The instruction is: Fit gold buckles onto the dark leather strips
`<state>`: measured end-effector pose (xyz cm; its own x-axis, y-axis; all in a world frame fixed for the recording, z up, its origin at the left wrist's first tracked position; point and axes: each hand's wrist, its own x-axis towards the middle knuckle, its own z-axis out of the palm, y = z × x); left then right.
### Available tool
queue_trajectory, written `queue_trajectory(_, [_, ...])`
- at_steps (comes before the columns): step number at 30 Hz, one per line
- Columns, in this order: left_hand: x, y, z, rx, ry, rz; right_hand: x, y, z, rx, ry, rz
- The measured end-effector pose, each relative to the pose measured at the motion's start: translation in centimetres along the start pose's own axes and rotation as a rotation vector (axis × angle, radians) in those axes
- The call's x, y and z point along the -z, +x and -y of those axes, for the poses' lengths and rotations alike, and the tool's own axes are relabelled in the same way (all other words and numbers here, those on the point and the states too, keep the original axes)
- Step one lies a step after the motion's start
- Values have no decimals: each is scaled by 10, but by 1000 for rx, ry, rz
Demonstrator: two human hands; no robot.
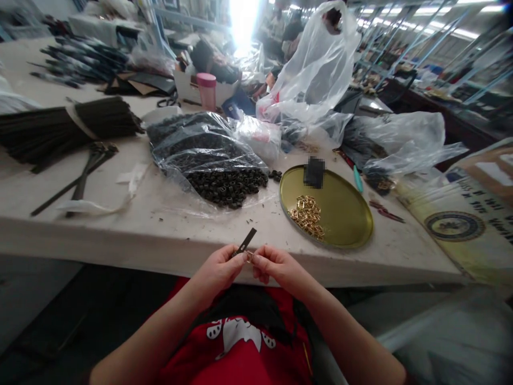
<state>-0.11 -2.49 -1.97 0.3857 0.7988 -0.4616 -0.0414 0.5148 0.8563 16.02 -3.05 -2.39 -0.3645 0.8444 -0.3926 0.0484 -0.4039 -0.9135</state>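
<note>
So the dark strip (pixel 247 239) is up at the near edge of the tabletop (pixel 168 235), free end angled away from the body, with what looks like a small slot low on it. The left hand (pixel 222 264) has it clamped between thumb and fingers. Right at those fingertips is a little gold buckle (pixel 249 257), and the right hand (pixel 276 263) is pinched on its other side, so the two hands basically meet there. Can't tell if the strip goes through the buckle or just sits against it, fingers cover that bit.

My take on doing this well: grip the strip close to the buckle so it can't flop, keep it flat and untwisted, and square the frame to it before pushing anything. Small steady pressure from the thumbs imo, since forcing it could bend the metal or scuff the strip.

Just to the right there's a round gold tray (pixel 347 216) with a heap of matching buckles (pixel 308 216) on its near-left part, easy reach. Left of that, black loops (pixel 230 187) spill from a clear bag (pixel 200 141), and a tied bundle of dark strips (pixel 108 115) lies further left.
</note>
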Motion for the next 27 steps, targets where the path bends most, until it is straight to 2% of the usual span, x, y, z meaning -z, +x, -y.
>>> queue_trajectory(2, [1,-1,1,21,3,1,-1,1,-3,7,19,-24])
queue_trajectory(5, [2,0,1,-19,17,11,-6,3,-11,48,16,-66])
queue_trajectory(8, [2,-1,0,-35,37,0,-12,4,-20,154,-116,-144])
queue_trajectory(12, [2,-5,-2,46,-21,1,-16,1,-26,282,-309,-215])
queue_trajectory(17, [3,-5,-1,56,-15,58,-14,-3,-26,423,-482,-225])
queue_trajectory(27, [5,-1,14,-121,326,20,-9,-6,-24,593,-801,-193])
